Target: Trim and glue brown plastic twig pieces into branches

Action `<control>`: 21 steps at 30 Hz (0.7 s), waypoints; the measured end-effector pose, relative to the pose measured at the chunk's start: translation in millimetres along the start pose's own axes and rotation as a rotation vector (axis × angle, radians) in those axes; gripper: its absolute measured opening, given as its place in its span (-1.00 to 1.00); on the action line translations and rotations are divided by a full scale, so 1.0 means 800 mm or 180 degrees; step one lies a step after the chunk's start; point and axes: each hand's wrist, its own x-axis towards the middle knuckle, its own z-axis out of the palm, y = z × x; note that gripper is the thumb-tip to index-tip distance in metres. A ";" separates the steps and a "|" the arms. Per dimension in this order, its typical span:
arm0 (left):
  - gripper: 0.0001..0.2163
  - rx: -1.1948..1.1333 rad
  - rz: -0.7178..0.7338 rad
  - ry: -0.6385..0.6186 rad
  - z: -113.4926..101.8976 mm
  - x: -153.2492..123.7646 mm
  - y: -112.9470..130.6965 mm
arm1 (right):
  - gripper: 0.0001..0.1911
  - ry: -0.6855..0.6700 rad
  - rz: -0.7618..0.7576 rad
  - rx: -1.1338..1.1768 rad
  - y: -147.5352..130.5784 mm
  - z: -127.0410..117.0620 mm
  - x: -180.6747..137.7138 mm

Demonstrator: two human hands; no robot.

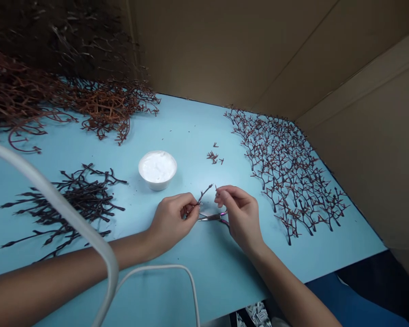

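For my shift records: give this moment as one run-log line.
left hand: holds dark twig | right hand: holds small scissors | nearby: white bowl

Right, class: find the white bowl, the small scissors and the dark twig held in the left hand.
white bowl (157,185): head view, point on its outer wall.
small scissors (210,218): head view, point on the metal shank.
dark twig (204,194): head view, point on its upper stretch, beyond the fingers.
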 end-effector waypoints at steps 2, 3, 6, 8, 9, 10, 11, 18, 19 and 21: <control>-0.90 0.0056 -0.0032 0.0037 0.000 0.000 -0.001 | -0.93 0.0090 -0.0018 0.0129 0.001 -0.004 0.003; -0.90 0.0091 -0.0012 0.0059 0.000 0.000 -0.001 | -0.91 0.0113 -0.0022 0.0176 0.001 -0.006 0.005; -0.88 0.0225 0.0163 0.0140 0.000 0.000 -0.001 | -0.89 0.0035 0.0119 0.0220 0.001 -0.011 0.009; -0.88 0.0318 0.0311 0.0179 0.000 -0.001 -0.001 | -0.89 -0.0177 0.0325 0.0206 0.000 -0.012 0.010; -0.87 0.0358 0.0374 0.0186 0.000 -0.001 0.000 | -0.89 -0.0306 0.0422 0.0207 0.000 -0.011 0.011; -0.87 0.0389 0.0421 0.0185 0.000 -0.002 0.000 | -0.88 -0.0421 0.0494 0.0212 -0.001 -0.011 0.011; -0.87 0.0413 0.0447 0.0172 0.001 -0.002 0.000 | -0.89 -0.0504 0.0538 0.0217 -0.001 -0.010 0.011; -0.93 0.0273 0.0404 -0.0253 -0.002 -0.001 0.000 | -0.91 -0.0557 0.0565 0.0306 0.001 -0.008 0.011; -0.89 0.0141 0.0454 -0.0342 -0.003 0.000 0.000 | -0.91 -0.0635 0.0596 0.0368 0.001 -0.008 0.011; -0.83 -0.0218 0.0532 -0.0542 -0.007 0.000 -0.001 | -0.91 -0.0874 0.0673 0.0488 0.001 -0.009 0.013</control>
